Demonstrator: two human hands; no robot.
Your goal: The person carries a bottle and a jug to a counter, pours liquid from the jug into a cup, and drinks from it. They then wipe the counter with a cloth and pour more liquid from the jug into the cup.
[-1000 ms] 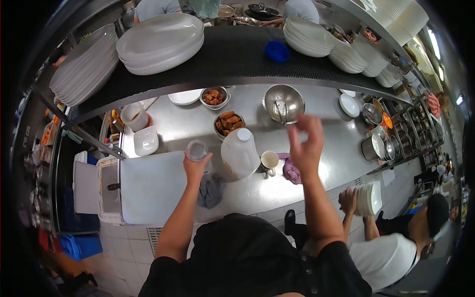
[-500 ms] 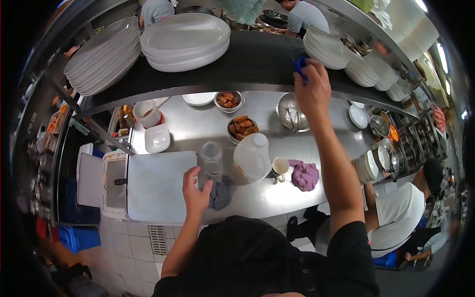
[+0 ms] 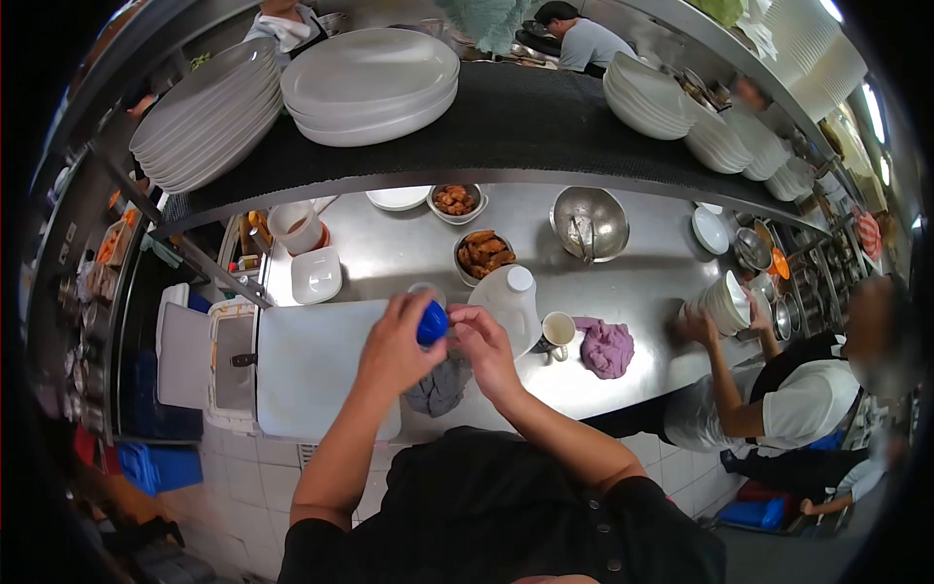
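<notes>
My left hand is closed around a round blue lid over the steel counter. Close on its right is my right hand, its thumb and fingers bent near the lid; whether it grips anything is hidden. Behind my hands stands a clear jar, mostly covered by them. A dark grey cloth lies just below. To the right are a white jug with a cap, a mug and a crumpled purple cloth.
A white cutting board lies at left. Two bowls of browned food and a metal bowl stand further back. Stacked plates fill the shelf above. At right a co-worker holds stacked bowls.
My right hand has come down from the shelf to beside my left hand. The blue item, earlier in my right hand, is now at my left. The co-worker has turned with bowls in hand.
</notes>
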